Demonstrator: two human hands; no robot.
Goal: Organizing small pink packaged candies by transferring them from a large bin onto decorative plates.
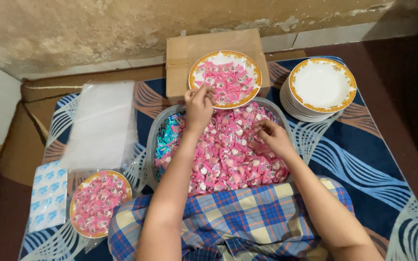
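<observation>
A grey basin (152, 145) in front of me is heaped with small pink wrapped candies (228, 154) and a few blue ones (166, 137) at its left side. My left hand (198, 104) is raised at the near rim of a gold-rimmed white plate (225, 55) that holds pink candies; its fingers pinch a candy. My right hand (272, 137) rests in the basin, fingers closed on pink candies. The plate sits on a cardboard box (180, 63).
A stack of empty gold-rimmed plates (321, 87) stands at the right. Clear plastic bags (101, 123) lie at the left, beside a blue-and-white packet (48, 195). A bagged plate of pink candies (98, 203) lies near my knee. A patterned blue mat (364, 159) covers the floor.
</observation>
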